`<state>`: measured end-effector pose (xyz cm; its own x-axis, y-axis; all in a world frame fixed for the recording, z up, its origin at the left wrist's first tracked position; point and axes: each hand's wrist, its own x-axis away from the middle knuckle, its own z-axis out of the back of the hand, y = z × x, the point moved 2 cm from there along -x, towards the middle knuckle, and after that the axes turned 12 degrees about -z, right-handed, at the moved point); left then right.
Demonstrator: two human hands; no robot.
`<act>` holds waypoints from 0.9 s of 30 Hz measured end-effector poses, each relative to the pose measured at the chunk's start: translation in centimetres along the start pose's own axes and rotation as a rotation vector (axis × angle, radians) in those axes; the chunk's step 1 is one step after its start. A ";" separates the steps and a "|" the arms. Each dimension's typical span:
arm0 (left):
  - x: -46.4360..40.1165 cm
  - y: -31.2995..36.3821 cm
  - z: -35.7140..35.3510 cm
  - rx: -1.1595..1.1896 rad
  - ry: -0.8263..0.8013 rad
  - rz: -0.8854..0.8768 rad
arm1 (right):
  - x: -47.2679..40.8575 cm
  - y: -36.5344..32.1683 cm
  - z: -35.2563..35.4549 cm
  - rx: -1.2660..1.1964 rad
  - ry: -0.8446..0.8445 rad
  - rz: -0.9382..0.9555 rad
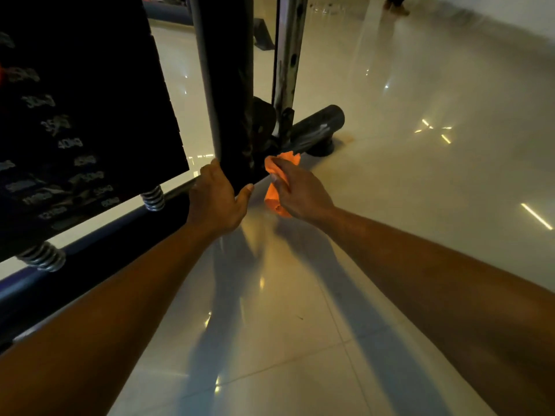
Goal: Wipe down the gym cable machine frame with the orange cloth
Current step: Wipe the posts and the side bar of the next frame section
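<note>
Weight stack (75,115) far left. Left hand (214,199) wraps the black post (231,94) low down — good brace. Right hand (295,190) pinches the bunched orange cloth (277,178) beside the post's foot, near the floor (390,175) — I'd flatten it for fuller contact.

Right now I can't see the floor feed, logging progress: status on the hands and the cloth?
Left hand grips dark frame upright. Right hand holds orange cloth bunched against upright's base. Nothing in the way.
</note>
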<state>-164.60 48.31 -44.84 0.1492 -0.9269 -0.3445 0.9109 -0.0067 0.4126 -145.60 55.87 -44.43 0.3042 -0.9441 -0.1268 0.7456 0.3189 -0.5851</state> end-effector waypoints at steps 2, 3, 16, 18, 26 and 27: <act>-1.2 -1.3 -2.0 -0.085 -0.025 0.019 | -2.2 0.0 -1.5 -0.004 0.030 -0.008; -1.8 -1.8 -2.7 -0.125 -0.035 0.024 | -3.4 0.1 -2.2 -0.013 0.046 -0.015; -3.4 -3.3 -4.7 -0.359 0.075 0.092 | -6.3 1.0 -8.2 0.102 0.218 0.122; -3.4 -3.0 -4.5 -0.366 0.071 0.102 | -5.4 0.4 -8.4 0.112 0.172 0.156; -3.5 -2.5 -3.9 -0.355 0.027 0.128 | -6.2 0.5 -7.6 0.295 0.092 0.021; -3.5 -2.4 -3.9 -0.351 0.018 0.130 | -5.7 0.2 -8.0 0.336 0.062 0.035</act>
<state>-165.79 53.01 -47.87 0.2761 -0.9049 -0.3239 0.9599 0.2426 0.1404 -151.96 60.68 -50.26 0.3042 -0.9320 -0.1968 0.8922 0.3512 -0.2841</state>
